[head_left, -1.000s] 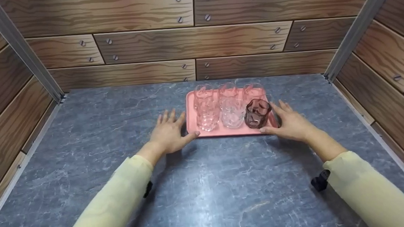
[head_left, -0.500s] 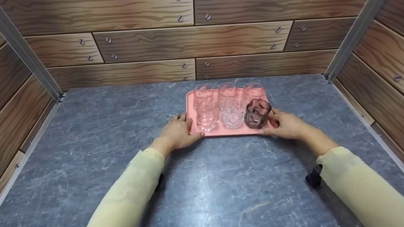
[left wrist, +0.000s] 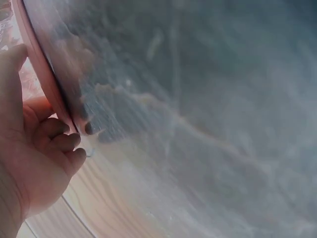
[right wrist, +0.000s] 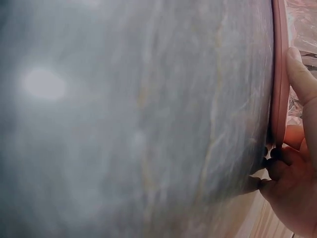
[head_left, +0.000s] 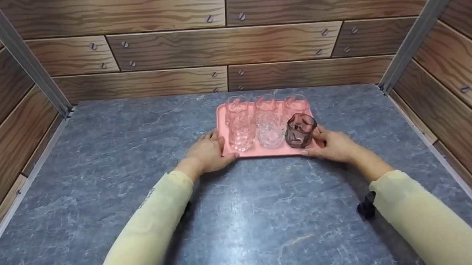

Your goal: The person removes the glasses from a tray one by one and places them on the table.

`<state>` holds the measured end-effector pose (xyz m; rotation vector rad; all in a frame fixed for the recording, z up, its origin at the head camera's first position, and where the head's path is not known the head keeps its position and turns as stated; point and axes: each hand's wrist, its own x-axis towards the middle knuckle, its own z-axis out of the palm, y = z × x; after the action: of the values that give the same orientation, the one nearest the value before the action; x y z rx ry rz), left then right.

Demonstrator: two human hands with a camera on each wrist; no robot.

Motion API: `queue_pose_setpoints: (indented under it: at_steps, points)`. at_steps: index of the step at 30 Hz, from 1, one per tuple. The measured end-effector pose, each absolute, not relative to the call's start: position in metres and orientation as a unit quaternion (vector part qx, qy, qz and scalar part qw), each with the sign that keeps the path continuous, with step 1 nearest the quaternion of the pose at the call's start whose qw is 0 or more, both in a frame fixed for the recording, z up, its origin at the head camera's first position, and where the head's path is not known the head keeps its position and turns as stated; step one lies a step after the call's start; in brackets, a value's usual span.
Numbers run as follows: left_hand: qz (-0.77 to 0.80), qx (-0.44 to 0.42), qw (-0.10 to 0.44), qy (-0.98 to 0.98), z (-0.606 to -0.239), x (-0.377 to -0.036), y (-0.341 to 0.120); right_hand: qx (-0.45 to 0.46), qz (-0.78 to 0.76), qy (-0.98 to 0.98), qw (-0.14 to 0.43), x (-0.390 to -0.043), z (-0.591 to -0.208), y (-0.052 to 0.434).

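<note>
A pink tray (head_left: 261, 151) rests on the grey marbled counter, carrying several clear glasses (head_left: 242, 132) and one dark purple glass (head_left: 299, 130) at its front right. My left hand (head_left: 207, 152) grips the tray's left edge, thumb along the front rim, fingers curled under the edge (left wrist: 52, 134). My right hand (head_left: 333, 144) grips the tray's right edge next to the purple glass, thumb on the rim (right wrist: 297, 69) and fingers tucked beneath.
The grey counter (head_left: 240, 213) is boxed in by wood-panelled walls at the back (head_left: 223, 44), left and right, with metal corner posts (head_left: 22, 59). A small black device (head_left: 366, 208) shows under my right sleeve.
Both hands moved in from lying flat beside the tray to gripping its left and right edges. The tray and glasses have hardly shifted.
</note>
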<state>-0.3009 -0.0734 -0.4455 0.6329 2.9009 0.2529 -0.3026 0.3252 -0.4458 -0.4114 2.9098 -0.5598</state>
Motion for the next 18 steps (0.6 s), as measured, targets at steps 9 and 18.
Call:
queue_pose_setpoints:
  at_steps: [9, 18]
  points:
    - [0.071, 0.212, 0.085, 0.971, -0.443, -0.297, -0.072, -0.138, -0.184, 0.971, 0.068, -0.299, -0.447, 0.326]
    - [0.045, 0.227, 0.087, 0.969, -0.441, -0.282, -0.081, -0.164, -0.16, 0.972, 0.043, -0.284, -0.447, 0.323]
